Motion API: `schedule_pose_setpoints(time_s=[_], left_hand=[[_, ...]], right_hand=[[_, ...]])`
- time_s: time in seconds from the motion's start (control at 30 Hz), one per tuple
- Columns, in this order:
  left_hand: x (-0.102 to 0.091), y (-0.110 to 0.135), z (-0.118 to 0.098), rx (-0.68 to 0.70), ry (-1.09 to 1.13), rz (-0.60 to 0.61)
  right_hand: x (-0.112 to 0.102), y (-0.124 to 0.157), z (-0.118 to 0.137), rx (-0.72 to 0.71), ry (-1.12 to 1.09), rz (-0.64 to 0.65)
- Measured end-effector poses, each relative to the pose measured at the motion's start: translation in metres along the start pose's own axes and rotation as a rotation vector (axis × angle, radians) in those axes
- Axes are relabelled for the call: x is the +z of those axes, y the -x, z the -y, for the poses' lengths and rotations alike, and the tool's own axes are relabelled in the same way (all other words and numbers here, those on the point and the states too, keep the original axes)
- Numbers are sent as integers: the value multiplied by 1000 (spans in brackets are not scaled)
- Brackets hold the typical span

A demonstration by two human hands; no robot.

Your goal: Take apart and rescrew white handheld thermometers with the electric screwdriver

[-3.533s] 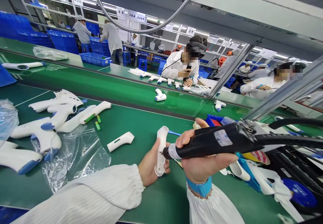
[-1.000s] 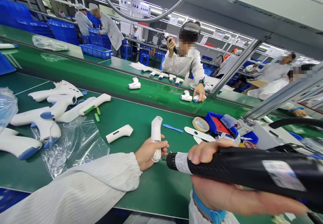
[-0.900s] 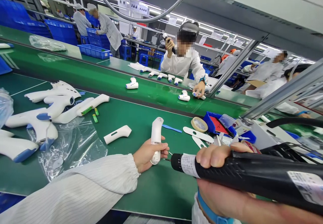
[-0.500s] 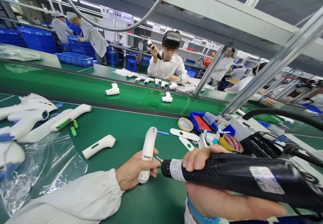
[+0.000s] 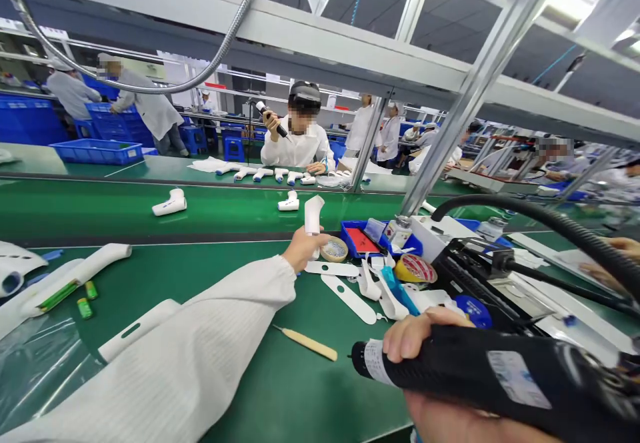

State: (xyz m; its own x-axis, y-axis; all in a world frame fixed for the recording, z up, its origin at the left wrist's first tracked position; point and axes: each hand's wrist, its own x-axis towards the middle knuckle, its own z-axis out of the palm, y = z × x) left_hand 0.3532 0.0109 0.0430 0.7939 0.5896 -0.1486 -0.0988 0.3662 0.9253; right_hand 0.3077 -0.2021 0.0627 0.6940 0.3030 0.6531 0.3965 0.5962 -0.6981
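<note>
My left hand (image 5: pixel 301 246) is stretched forward over the green bench and is closed round a white thermometer housing (image 5: pixel 313 216), held upright near the roll of tape (image 5: pixel 334 250). My right hand (image 5: pixel 420 343) grips a black electric screwdriver (image 5: pixel 470 376) low at the front right, its tip pointing left above the mat. A wooden stick (image 5: pixel 306 342) lies on the mat just left of the screwdriver tip. Flat white cover plates (image 5: pixel 349 298) lie between the two hands.
A blue parts tray (image 5: pixel 361 240) and a red-printed tape roll (image 5: pixel 415 270) sit right of centre. White housings (image 5: pixel 75 275) and green batteries (image 5: pixel 84 308) lie at left on plastic film. The green conveyor (image 5: pixel 100 206) carries finished thermometers (image 5: pixel 170 203). Workers in white coats sit across it.
My left hand has carried the white housing away from the screwdriver tip, forward toward the tape roll. The screwdriver has dropped lower and to the right. The view has tilted up and right.
</note>
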Motion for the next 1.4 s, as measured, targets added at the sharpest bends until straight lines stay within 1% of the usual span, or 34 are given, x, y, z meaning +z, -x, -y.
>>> schedule_pose_setpoints(time_s=[0.03,0.07,0.13,0.2,0.27,0.33,0.37,0.43,0.47,0.5,0.53,0.57,0.63,0.67,0.73,0.77,0.83,0.9,0.93,0.97,1.0,1.07,1.1,1.13,1.17,1.2,1.23,1.27,1.3,1.33,1.4], left_hand=[[7,-9,0,11,0,-17],[10,-14,0,17,1,-28],[8,-13,2,11,9,-36],[-4,1,4,-23,22,-23],[-23,25,6,-81,44,-5],[-44,53,8,-143,82,-2],[-55,66,9,-168,105,-10],[-74,91,10,-208,167,-36],[-82,102,11,-224,216,-55],[-88,112,11,-241,281,-81],[-93,122,12,-255,337,-105],[-96,130,13,-268,389,-125],[-97,145,14,-300,456,-124],[-95,151,15,-320,481,-99],[-88,163,16,-357,543,-28],[-84,169,17,-379,580,2],[-78,179,18,-428,669,39],[-79,186,19,-444,731,85],[-83,189,19,-434,720,139],[-89,192,18,-411,664,215],[-97,194,15,-385,560,302],[-115,197,6,-317,212,440],[-125,198,-1,-257,3,454],[-133,199,-10,-156,-210,416],[-140,199,-19,-18,-399,343],[-146,199,-29,142,-553,239],[-149,198,-38,285,-670,176],[-150,197,-46,394,-748,153],[-150,195,-52,467,-798,160],[-149,193,-56,504,-825,198],[-147,188,-60,516,-843,275]], right_hand=[[-2,1,3,3,48,31],[-4,2,5,26,118,100],[-11,2,7,71,255,278],[-18,3,4,43,323,519],[-27,6,-5,-77,389,766],[-37,11,-15,-255,578,940],[-43,14,-20,-366,698,987],[-56,17,-26,-589,897,1043],[-62,17,-27,-663,971,1073],[-66,16,-26,-694,1030,1093],[-68,14,-25,-682,1083,1102],[-67,12,-22,-649,1126,1082],[-52,9,-16,-559,1163,968],[-39,10,-14,-522,1150,913],[-3,17,-14,-485,1055,837],[17,23,-16,-469,1010,851],[53,32,-23,-496,924,878],[79,38,-31,-516,853,897],[87,38,-35,-491,816,902],[92,37,-38,-439,774,905],[95,34,-40,-359,734,906],[96,27,-42,-151,667,900],[96,23,-42,-50,637,902],[96,19,-43,38,608,914],[98,15,-44,113,580,935],[100,12,-44,170,549,963],[103,9,-45,207,519,995],[106,6,-47,230,498,1025],[110,4,-48,244,484,1046],[113,2,-49,252,477,1061],[118,-1,-51,261,473,1077]])
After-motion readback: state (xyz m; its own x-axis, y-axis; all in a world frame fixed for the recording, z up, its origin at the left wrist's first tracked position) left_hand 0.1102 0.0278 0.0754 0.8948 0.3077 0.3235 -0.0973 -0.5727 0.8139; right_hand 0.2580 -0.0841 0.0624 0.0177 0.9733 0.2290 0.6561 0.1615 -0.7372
